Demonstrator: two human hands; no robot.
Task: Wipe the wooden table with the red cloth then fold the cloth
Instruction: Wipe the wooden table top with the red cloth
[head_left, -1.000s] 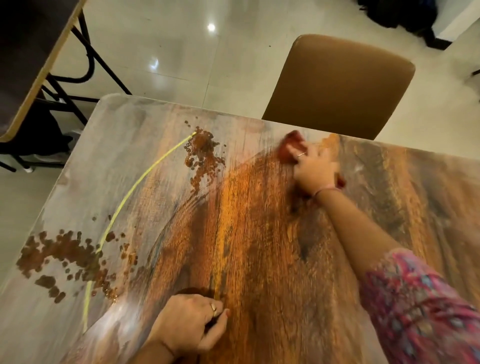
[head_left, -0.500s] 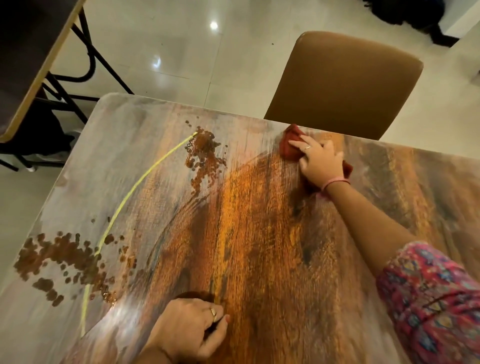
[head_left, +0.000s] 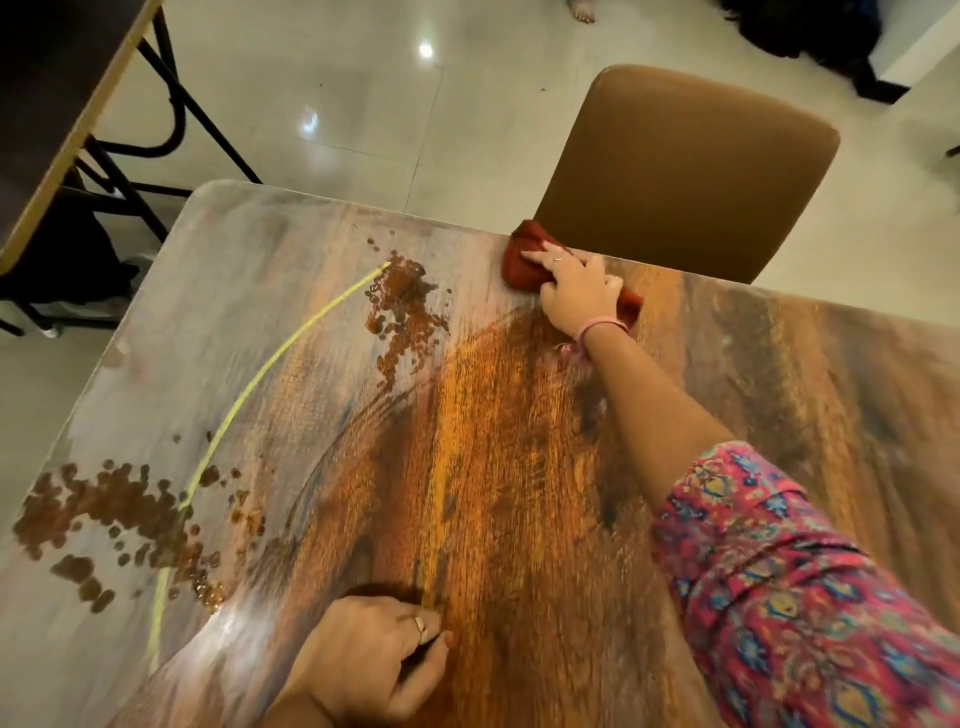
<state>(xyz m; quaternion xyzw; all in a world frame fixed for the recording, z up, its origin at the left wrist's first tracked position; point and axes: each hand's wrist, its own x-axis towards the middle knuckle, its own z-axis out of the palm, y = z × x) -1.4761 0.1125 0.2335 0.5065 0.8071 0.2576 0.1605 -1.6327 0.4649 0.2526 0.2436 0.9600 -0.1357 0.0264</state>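
Pale glossy floor tiles (head_left: 363, 104) surround a rectangular wood-grain table with a shiny printed top (head_left: 493, 493), and a tan padded chair (head_left: 685, 171) is tucked against its far edge. The right hand (head_left: 576, 291) reaches across to that far edge, its palm pressed flat on a bunched dark-red cloth (head_left: 519, 265), fingers spread over the fabric rather than pinching it. That looks like a hold for pushing the cloth along the surface with downward pressure. The cloth lies on the tabletop right at the far rim, just in front of the chair. Its long axis runs roughly from far-left to near-right, one end poking out beyond the fingertips toward the table's far-left side, the other showing past the wrist by a pink bracelet (head_left: 602, 328).

The left hand (head_left: 374, 660) rests on the near part of the table, loosely curled and holding nothing, apparently as a brace while the body leans forward.

Brown droplet patches (head_left: 400, 312) (whether spilled liquid or part of the print is unclear) sit left of the cloth, with a second cluster (head_left: 119, 514) near the left edge, and a thin yellow-green curved line (head_left: 260, 374) arcs between them. Wiping appears mid-course; folding has not begun.
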